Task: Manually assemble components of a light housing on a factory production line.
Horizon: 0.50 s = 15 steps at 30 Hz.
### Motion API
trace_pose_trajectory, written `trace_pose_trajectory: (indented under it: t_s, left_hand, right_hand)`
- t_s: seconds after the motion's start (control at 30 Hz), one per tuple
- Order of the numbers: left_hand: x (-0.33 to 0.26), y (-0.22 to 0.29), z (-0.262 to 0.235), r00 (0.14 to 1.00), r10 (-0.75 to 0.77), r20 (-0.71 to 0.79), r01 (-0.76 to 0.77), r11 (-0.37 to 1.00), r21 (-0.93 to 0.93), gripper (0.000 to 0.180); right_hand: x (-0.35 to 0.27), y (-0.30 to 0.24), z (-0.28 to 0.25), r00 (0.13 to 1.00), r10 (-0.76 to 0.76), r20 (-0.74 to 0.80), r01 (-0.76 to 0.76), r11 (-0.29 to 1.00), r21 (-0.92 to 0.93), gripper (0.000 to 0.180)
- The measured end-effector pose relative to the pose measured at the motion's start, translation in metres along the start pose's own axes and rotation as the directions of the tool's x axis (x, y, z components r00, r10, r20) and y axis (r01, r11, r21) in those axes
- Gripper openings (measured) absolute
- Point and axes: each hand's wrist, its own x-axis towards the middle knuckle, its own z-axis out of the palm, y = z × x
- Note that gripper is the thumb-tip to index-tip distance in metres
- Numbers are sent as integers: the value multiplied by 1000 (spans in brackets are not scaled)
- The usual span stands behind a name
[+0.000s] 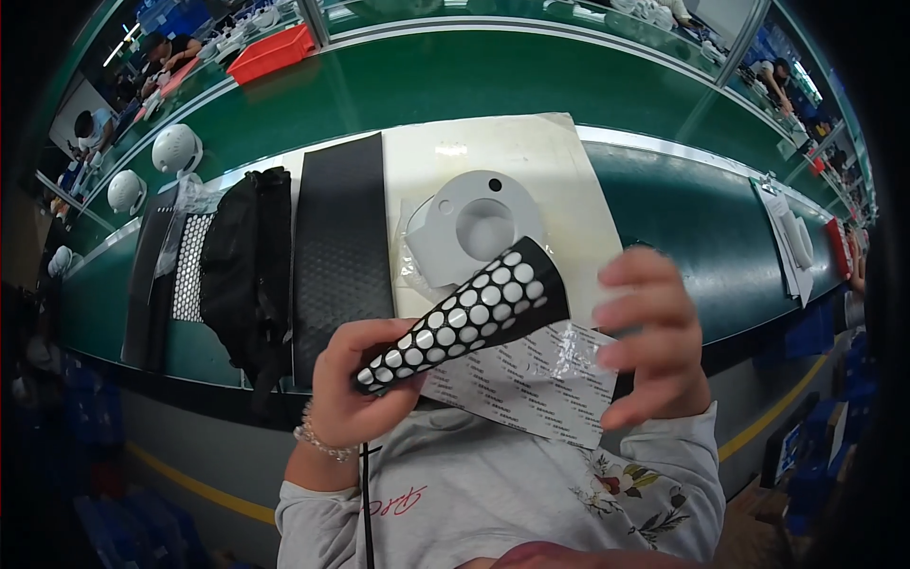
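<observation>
My left hand [365, 389] is closed around the narrow end of a curled black sheet with rows of white round dots [474, 308]. The sheet's wider end rises up and to the right, over the work surface. To the right of it, apart from the sheet, my right hand [654, 346] is raised with its fingers spread and slightly blurred. Nothing shows between those fingers. Below the curled sheet hangs a white backing paper with repeated small print [531, 384], near the front edge. Just beyond, a light grey round plastic part with a recessed centre [455, 251] lies on the white board [427, 152].
Left of the board's middle lie a flat black textured sheet [341, 218], a black bag [248, 275] and a white dotted sheet [192, 270]. White round devices [177, 149] stand at the far left. A red tray [272, 55] sits beyond; a clipboard with papers [782, 237] lies right.
</observation>
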Motion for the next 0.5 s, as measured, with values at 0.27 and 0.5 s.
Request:
trace_pose_trajectory:
  t_s: [0.27,0.5]
  left_hand:
    - [36,14,-24,971,151,186,-165,984,61,38]
    - [68,29,-14,979,154,133,-129,976,-178,64]
  right_hand:
    - [33,25,27,1000,0,3,0,992,-128,43]
    - [68,21,12,972,-190,-141,148,952,-268,45]
